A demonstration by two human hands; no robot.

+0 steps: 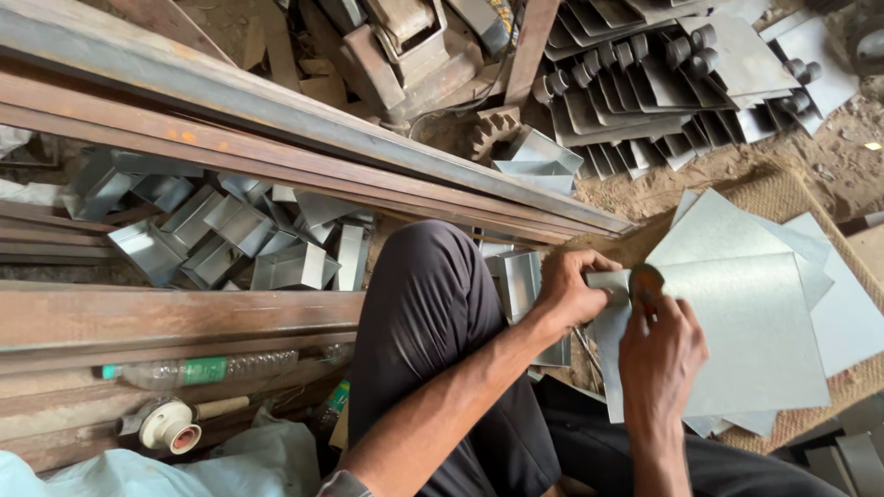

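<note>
The left hand (573, 290) pinched the top sheet's (746, 340) near edge; the right hand (661, 348) pressed a small tool (646, 279) there, grip closed on it. The sheet lay on a stack (829, 304) over matting (783, 193). It looked thin, light, springy and sharp-edged, best held flat near a corner. At least four sheets showed, one bottle (207, 370), and many folded pieces (239, 235), too jumbled to count.

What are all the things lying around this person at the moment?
Flat metal sheets: several, pale grey, stacked on the woven mat at right.
Folded sheet pieces: many, grey, heaped at left between the beams.
Steel beams: several, rusty brown, running across the view.
Hinged plates: many, grey, piled at top right.
Plastic bottle: one, clear with green label, lower left.
Left hand: gripping the top sheet's rolled edge.
Right hand: on that same edge.
</note>
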